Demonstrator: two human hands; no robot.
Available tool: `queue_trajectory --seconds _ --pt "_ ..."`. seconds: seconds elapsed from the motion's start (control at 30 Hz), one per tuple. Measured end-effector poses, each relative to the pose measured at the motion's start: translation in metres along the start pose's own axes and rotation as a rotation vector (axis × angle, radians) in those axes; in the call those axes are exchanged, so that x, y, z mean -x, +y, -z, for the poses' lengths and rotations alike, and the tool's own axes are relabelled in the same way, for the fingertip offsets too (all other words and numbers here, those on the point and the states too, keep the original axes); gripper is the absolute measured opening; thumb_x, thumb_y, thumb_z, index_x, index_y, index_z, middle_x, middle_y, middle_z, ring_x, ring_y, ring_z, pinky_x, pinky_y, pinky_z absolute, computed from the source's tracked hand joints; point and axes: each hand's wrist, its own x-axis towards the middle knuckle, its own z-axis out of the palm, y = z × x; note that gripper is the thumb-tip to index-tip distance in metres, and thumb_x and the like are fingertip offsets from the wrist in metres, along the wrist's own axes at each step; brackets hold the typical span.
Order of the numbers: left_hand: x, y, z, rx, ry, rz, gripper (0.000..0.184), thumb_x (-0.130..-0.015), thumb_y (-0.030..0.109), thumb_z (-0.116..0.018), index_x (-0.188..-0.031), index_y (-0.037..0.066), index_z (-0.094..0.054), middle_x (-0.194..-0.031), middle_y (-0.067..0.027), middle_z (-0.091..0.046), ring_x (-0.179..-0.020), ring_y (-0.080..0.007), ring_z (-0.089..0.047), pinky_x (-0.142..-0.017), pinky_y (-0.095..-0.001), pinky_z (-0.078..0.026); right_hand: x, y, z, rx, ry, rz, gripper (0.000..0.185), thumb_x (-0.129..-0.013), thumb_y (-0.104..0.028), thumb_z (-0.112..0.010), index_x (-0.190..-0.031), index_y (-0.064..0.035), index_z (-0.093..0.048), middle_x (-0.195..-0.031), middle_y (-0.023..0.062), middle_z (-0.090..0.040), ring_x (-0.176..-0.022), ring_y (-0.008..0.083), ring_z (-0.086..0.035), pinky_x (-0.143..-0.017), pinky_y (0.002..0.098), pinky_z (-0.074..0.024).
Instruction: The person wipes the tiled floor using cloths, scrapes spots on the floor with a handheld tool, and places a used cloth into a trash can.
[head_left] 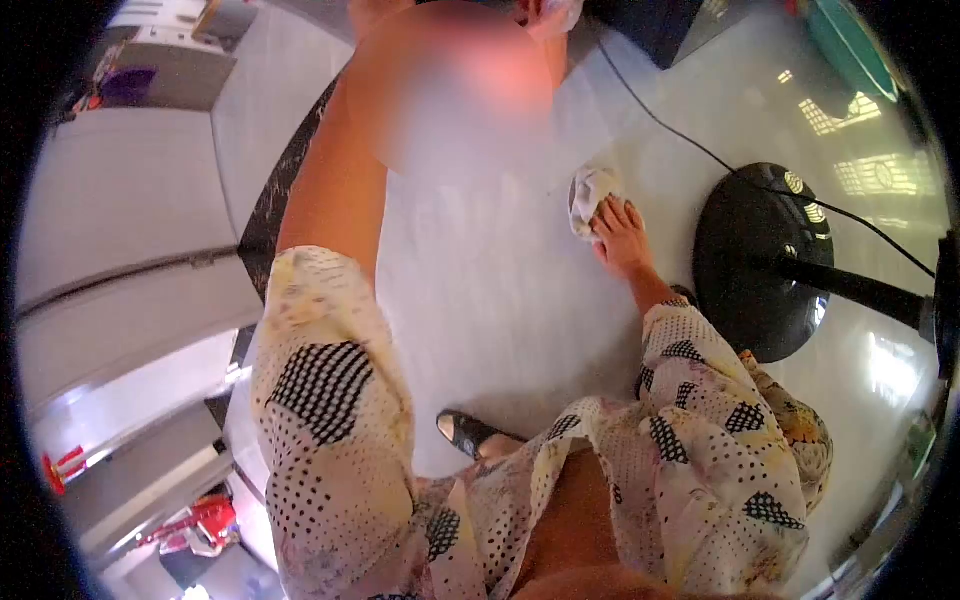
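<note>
"Lying on what, that cloth (588, 198)?"

"On the pale, glossy floor (475, 270), bunched into a small pad, just beyond the fingertips of the right hand (622, 243) and partly under them."

"Is it gripped?"

"I wouldn't say so. The fingers are stretched out and slightly apart, laid over its near edge. Coming down from above like that, they seem able to press the cloth against the floor without having to pinch it."

"And the left hand?"

"The left forearm (335, 180) reaches far forward from its patterned sleeve (320, 375), but its end is lost in the blur, so I can't tell how those fingers are or what they touch. Perhaps the arm is out there for balance, since the body leans low over the floor."

"What about the shoe (465, 432)?"

"It's on a foot between the two arms, close under the body, probably to carry the weight of the lean."

"Anything beside the right arm?"

"A round black base (745, 240), with a pole (855, 288) joined to it. It looks broad so that it can hold the pole steady. A dark cord (665, 122) runs over the floor and across the base. Farther off, near the edge of view, is a green tub (848, 48)."
</note>
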Motion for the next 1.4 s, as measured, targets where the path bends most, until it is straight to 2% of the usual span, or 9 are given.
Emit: queue_trajectory --seconds 0.17,0.23,0.33,0.43,0.63,0.77,0.83,1.17,1.4 --pt "0.015 0.023 0.065 0.150 0.222 -0.085 0.034 -0.073 0.000 -0.058 -0.106 -0.003 -0.051 -0.099 -0.0227 -0.058 -0.095 -0.0424 -0.055 -0.083 -0.0491 -0.044 -0.006 0.003 -0.012 0.066 0.010 0.009 0.050 -0.081 -0.027 -0.058 -0.128 -0.0126 -0.048 -0.142 0.0110 -0.036 -0.137 0.0278 -0.025 -0.112 0.0483 -0.0174" --pt "0.037 0.029 0.106 0.799 -0.048 0.275 0.034 -0.079 0.006 -0.057 -0.112 -0.003 -0.051 -0.103 -0.0230 -0.059 -0.098 -0.0427 -0.055 -0.086 -0.0469 -0.044 -0.006 0.004 -0.013 0.060 0.003 0.016 0.051 -0.082 -0.027 -0.058 -0.129 -0.0119 -0.047 -0.143 0.0111 -0.035 -0.137 0.0279 -0.025 -0.112 0.0483 -0.0176" --pt "0.082 0.004 0.115 2.210 0.069 0.844 0.039 -0.083 0.014 -0.058 -0.119 0.001 -0.050 -0.117 -0.0213 -0.055 -0.112 -0.0402 -0.049 -0.092 -0.0457 -0.042 -0.007 0.007 -0.017 0.046 0.037 0.020 0.051 -0.082 -0.027 -0.058 -0.129 -0.0117 -0.046 -0.143 0.0112 -0.035 -0.136 0.0275 -0.026 -0.112 0.0481 -0.0181" --pt "0.178 -0.014 0.136 1.736 0.170 1.225 0.040 -0.097 0.035 -0.040 -0.118 0.005 -0.054 -0.117 -0.0124 -0.058 -0.105 -0.0281 -0.056 -0.093 -0.0399 -0.046 -0.009 0.004 -0.011 0.052 0.046 0.014 0.051 -0.082 -0.027 -0.058 -0.129 -0.0121 -0.046 -0.142 0.0114 -0.036 -0.136 0.0270 -0.028 -0.112 0.0480 -0.0188" --pt "0.436 -0.072 0.092 1.508 0.015 1.767 0.046 -0.095 0.039 -0.045 -0.120 0.001 -0.050 -0.126 -0.0142 -0.052 -0.114 -0.0282 -0.050 -0.093 -0.0422 -0.044 -0.008 0.008 -0.007 0.055 0.044 0.008 0.049 -0.081 -0.026 -0.059 -0.128 -0.0121 -0.048 -0.140 0.0120 -0.039 -0.134 0.0272 -0.031 -0.111 0.0482 -0.0202" --pt "0.540 -0.064 0.080 0.359 -0.635 1.301 0.089 -0.079 0.053 -0.063 -0.143 0.005 -0.024 -0.145 -0.0213 -0.028 -0.132 -0.0374 -0.030 -0.104 -0.0460 -0.032 -0.009 0.008 -0.004 0.081 0.032 0.007 0.049 -0.081 -0.024 -0.059 -0.127 -0.0121 -0.048 -0.140 0.0123 -0.039 -0.134 0.0278 -0.030 -0.111 0.0479 -0.0206" --pt "0.531 -0.035 0.080 0.183 -0.766 1.166 0.101 -0.075 0.055 -0.067 -0.146 0.008 -0.015 -0.148 -0.0253 -0.018 -0.136 -0.0395 -0.019 -0.109 -0.0466 -0.024 -0.009 0.009 -0.006 0.090 0.004 -0.005 0.049 -0.081 -0.024 -0.059 -0.127 -0.0120 -0.049 -0.141 0.0124 -0.038 -0.135 0.0282 -0.030 -0.111 0.0480 -0.0205" --pt "0.454 -0.050 -0.017 -0.070 -0.533 0.827 0.081 -0.086 0.052 -0.053 -0.144 0.005 -0.023 -0.145 -0.0299 -0.019 -0.136 -0.0417 -0.016 -0.109 -0.0525 -0.017 -0.006 0.002 -0.001 0.103 -0.035 -0.006 0.051 -0.080 -0.023 -0.059 -0.128 -0.0105 -0.049 -0.142 0.0143 -0.036 -0.136 0.0299 -0.027 -0.111 0.0488 -0.0193" --pt "0.319 -0.063 -0.165 0.134 -0.420 0.532 0.063 -0.086 0.039 -0.057 -0.139 0.014 -0.035 -0.144 -0.0140 -0.032 -0.133 -0.0362 -0.027 -0.105 -0.0498 -0.028 -0.005 0.002 0.002 0.084 0.002 0.018 0.043 -0.078 -0.022 -0.059 -0.118 -0.0077 -0.052 -0.134 0.0182 -0.043 -0.130 0.0349 -0.035 -0.108 0.0501 -0.0233"
